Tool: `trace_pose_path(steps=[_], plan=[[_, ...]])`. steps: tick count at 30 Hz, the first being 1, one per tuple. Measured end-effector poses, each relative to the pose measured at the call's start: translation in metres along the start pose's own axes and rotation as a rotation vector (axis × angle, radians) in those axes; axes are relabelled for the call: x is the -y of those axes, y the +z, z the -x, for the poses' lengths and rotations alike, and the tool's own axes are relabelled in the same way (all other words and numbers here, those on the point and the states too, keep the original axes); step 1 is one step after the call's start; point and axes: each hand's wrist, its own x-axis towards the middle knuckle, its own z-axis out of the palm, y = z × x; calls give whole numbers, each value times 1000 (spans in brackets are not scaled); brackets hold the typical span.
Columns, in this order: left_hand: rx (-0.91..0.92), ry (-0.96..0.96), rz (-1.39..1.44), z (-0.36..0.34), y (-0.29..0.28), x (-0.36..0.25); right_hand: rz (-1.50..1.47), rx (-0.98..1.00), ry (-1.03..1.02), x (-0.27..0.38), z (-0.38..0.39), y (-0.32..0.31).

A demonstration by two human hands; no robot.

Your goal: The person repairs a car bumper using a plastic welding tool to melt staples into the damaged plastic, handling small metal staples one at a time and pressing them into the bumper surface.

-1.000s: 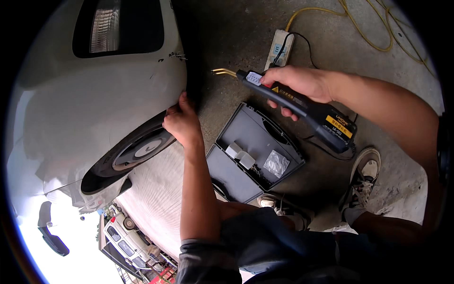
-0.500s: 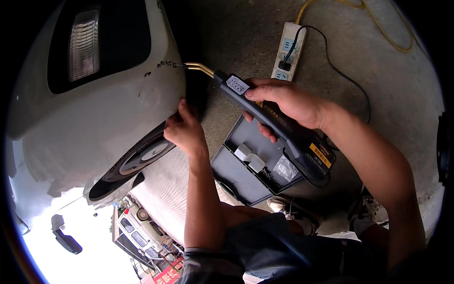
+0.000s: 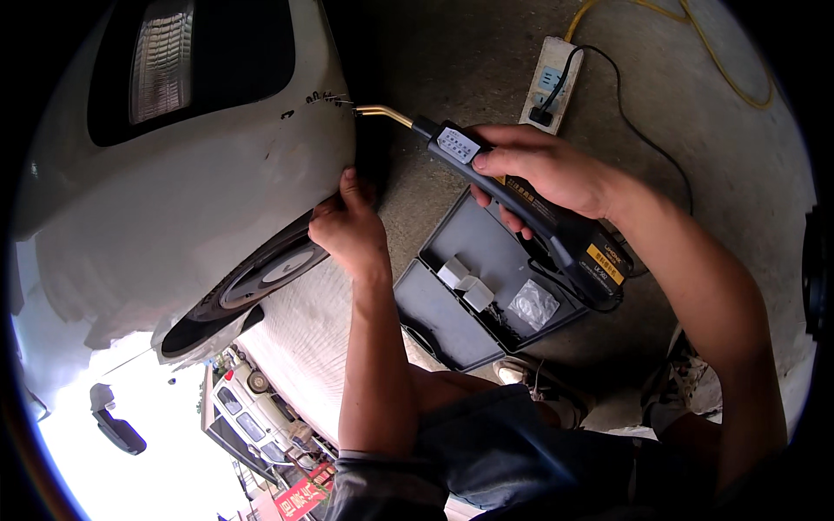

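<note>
My right hand (image 3: 543, 165) is wrapped around a black hot stapler (image 3: 539, 213), its thumb on the upper side near a pale label. Two brass prongs (image 3: 387, 113) reach left from its nose, their tips right beside the edge of a white car bumper (image 3: 287, 165). Close to those tips, a row of dark staple marks (image 3: 326, 98) and thin wire ends shows on the bumper. Below them my left hand (image 3: 352, 230) is closed at the bumper's edge by the wheel arch, thumb up against it; its fingertips are partly hidden.
An open grey case (image 3: 452, 326) lies on the floor below the stapler, with small white boxes (image 3: 469, 286) and a clear plastic bag (image 3: 533, 304). A power strip (image 3: 552, 82) with a black cord (image 3: 647, 130) lies beyond my right hand. The car wheel (image 3: 269, 273) is at left.
The whole view has shifted slightly, moving the scene to the right and up. The prong tips sit slightly farther from the staple marks. Both hands keep their hold.
</note>
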Motion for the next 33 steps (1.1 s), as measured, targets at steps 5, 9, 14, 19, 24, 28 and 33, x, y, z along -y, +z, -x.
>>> trace_pose_path(steps=[5, 9, 14, 19, 24, 28, 33], plan=[[-21, 29, -21, 0, 1, -1, 123, -21, -95, -3, -2, 1], [-25, 12, -21, 0, 2, -3, 192, -91, -135, -6, -5, 2], [-10, 26, -46, -1, 0, -5, 242, -95, -163, -7, -5, 3], [-5, -2, -41, -1, 0, -7, 224, -91, -177, -10, -10, 5], [2, -46, 24, 0, 1, -9, 188, -89, -183, -11, -10, 6], [3, -26, 16, 0, 1, -9, 132, -89, -186, -14, -10, 7], [0, -15, 9, -1, 1, -7, 107, -70, -194, -18, -12, 7]])
